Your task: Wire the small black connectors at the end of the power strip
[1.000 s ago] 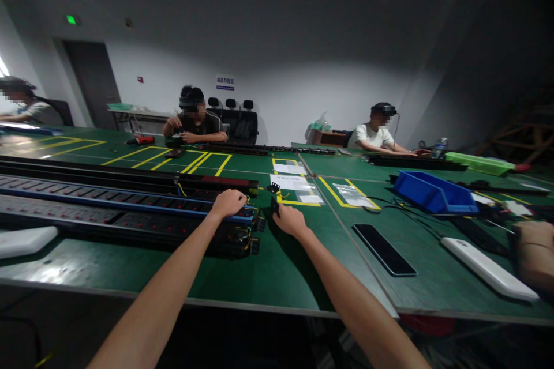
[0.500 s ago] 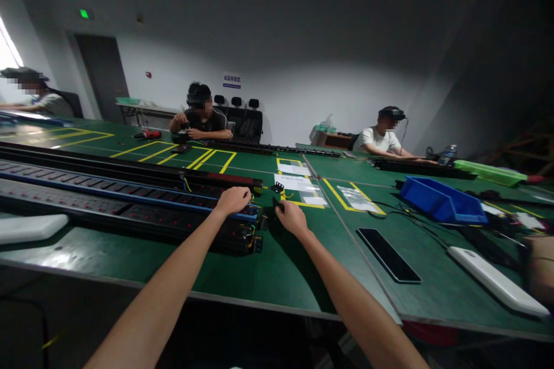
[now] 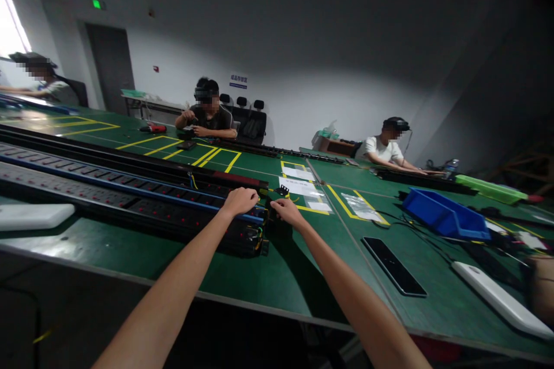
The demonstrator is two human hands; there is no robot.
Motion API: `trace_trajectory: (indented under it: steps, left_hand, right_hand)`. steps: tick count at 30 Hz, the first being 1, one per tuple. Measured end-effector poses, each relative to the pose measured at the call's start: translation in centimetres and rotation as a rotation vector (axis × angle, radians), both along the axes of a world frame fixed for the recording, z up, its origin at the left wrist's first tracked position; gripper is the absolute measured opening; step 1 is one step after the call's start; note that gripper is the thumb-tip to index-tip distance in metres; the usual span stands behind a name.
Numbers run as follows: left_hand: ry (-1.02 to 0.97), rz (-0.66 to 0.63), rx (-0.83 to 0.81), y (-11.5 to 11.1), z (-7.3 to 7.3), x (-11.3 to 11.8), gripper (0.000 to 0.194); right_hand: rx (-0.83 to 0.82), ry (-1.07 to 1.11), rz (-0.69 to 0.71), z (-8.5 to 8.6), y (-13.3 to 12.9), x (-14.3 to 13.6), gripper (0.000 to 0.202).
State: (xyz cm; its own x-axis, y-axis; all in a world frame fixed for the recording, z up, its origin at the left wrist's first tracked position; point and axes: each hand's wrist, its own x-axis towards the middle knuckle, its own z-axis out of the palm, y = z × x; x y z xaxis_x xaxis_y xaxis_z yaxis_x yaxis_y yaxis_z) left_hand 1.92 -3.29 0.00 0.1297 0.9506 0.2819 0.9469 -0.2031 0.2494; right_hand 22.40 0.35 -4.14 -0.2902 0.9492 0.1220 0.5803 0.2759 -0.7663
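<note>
Near its right end, my left hand [image 3: 240, 202] is closed over a long black strip with a blue edge [image 3: 208, 206]. This strip lies among several long black strips with red dots, stretching off to the left. Loose yellow wires show at the strip end. My right hand [image 3: 287, 211] pinches a small flat black piece [image 3: 270, 205] close against that end. Whether the piece touches the strip, I cannot tell. Just beyond the right fingers lies a small black bracket with holes [image 3: 284, 190].
A phone [image 3: 393, 266], a white power bank [image 3: 497, 297] and a blue bin [image 3: 445, 213] are on the right of the green table. A white object [image 3: 34, 217] lies at left. Labelled papers [image 3: 298, 185] are ahead. People sit across the table; another person's arm is at far right.
My right hand has brought the small black piece left, up to the strip end. My left hand stays on the strip. The whole view has shifted slightly.
</note>
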Motion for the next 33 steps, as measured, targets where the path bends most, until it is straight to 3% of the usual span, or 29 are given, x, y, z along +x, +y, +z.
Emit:
trace_trajectory:
  steps: [4, 10, 22, 33]
  left_hand:
    - [0.002, 0.002, 0.0, -0.2, 0.1, 0.1, 0.035]
    - [0.013, -0.005, 0.002, -0.2, 0.2, 0.1, 0.037]
    - [0.038, -0.003, -0.014, 0.2, 0.2, -0.1, 0.036]
    - [0.037, -0.037, -0.007, 0.3, 0.3, -0.2, 0.036]
  right_hand:
    - [-0.025, 0.027, 0.034, -0.4, 0.5, -0.7, 0.04]
    - [0.077, 0.028, 0.028, -1.1, 0.6, -0.8, 0.05]
    - [0.003, 0.121, 0.011, -1.2, 0.9, -1.4, 0.066]
    - [0.022, 0.028, 0.072, 0.2, -0.8, -0.7, 0.079]
